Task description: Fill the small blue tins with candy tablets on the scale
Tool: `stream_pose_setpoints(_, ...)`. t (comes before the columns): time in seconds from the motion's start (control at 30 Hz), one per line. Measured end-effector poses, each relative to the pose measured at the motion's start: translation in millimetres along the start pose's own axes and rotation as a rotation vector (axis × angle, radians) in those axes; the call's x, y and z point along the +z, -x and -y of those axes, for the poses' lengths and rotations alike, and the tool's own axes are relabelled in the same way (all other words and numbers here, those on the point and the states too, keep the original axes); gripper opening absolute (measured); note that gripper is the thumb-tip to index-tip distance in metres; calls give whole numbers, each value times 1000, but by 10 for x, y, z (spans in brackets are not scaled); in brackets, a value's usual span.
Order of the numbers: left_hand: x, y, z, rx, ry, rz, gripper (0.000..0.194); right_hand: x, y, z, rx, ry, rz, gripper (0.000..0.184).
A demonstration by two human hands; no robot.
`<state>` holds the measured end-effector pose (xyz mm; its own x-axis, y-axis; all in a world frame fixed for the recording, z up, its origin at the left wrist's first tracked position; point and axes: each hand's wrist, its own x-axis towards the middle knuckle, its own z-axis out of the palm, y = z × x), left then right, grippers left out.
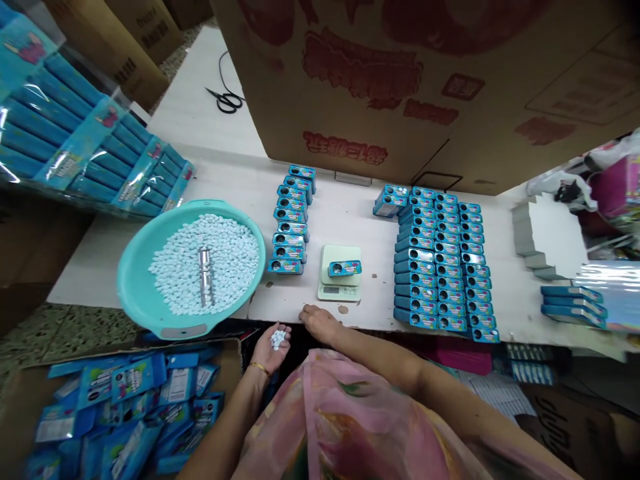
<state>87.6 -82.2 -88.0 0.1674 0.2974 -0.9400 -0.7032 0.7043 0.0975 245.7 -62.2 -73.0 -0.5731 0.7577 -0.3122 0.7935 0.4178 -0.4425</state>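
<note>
My left hand (271, 348) is palm up below the table's edge, fingers cupped around a small pile of pale candies (278, 339). My right hand (320, 323) rests at the front edge of the table, fingers bent a little apart, with nothing visible in it. Just beyond it stands a pale kitchen scale (340, 292) with one blue candy tin (345, 268) on it. The tin's round opening shows at its left end. To the left, a turquoise basin (131, 283) holds many pale candies and a shiny metal cylinder (205, 277).
Blue tins stand in a column (290, 227) left of the scale and in several columns (440, 267) right of it. A large cardboard box (360, 87) blocks the back. Scissors (226, 101) lie far left. Below is a carton of blue packs (130, 407).
</note>
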Motion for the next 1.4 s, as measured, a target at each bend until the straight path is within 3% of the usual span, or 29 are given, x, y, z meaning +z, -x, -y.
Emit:
stream_pose_setpoints(0.1, 27, 48, 37, -16, -8, 11, 17, -284, 278, -62, 2, -115, -185, 15)
stream_pose_setpoints(0.23, 174, 127, 100, -68, -11, 123, 18, -816, 617, -256, 53, -276, -492, 18)
stream_pose_setpoints(0.37, 416, 187, 166, -140, -22, 251, 19, -1124, 643, -325, 83, -319, -641, 17)
stream_pose_setpoints(0.43, 551, 214, 192, -152, -11, 295, 19, -1145, 572, -272, 71, -317, -646, 18)
stream_pose_setpoints(0.53, 723, 253, 202, -132, 19, 347, 17, -1109, 469, -209, -39, -236, -519, 22)
stream_pose_setpoints(0.6, 781, 274, 185, -115, 39, 374, 16, -1105, 429, -276, -12, -109, -445, 33)
stream_pose_setpoints(0.67, 770, 289, 153, -110, 60, 381, 16, -1139, 401, -434, 154, 26, -424, 44)
stream_pose_setpoints(0.73, 694, 297, 116, -105, 82, 369, 16, -1185, 367, -600, 275, 103, -383, 42)
stream_pose_setpoints(0.8, 579, 297, 81, -93, 111, 342, 17, -1195, 303, -666, 246, 126, -323, 36)
stream_pose_setpoints(0.87, 469, 282, 43, -79, 130, 303, 18, -1136, 190, -576, 135, 125, -285, 35)
stream_pose_setpoints(0.97, 398, 218, -46, -47, 114, 227, 17, -931, -74, -227, 14, 124, -267, 37)
stream_pose_setpoints(1.07, 465, 102, -193, 3, 70, 159, 17, -718, -346, 67, -11, 157, -298, 28)
stream_pose_setpoints(1.13, 556, 10, -304, 17, 46, 150, 18, -670, -443, 61, -67, 179, -339, 24)
stream_pose_setpoints(1.2, 648, -78, -397, 19, 21, 156, 20, -750, -425, -159, -106, 189, -398, 23)
stream_pose_setpoints(1.27, 711, -146, -449, 35, -4, 145, 20, -968, -298, -565, -38, 198, -483, 21)
stream_pose_setpoints(1.4, 702, -171, -404, 72, -22, 96, 16, -1604, 1, -1601, 459, 302, -651, 22)
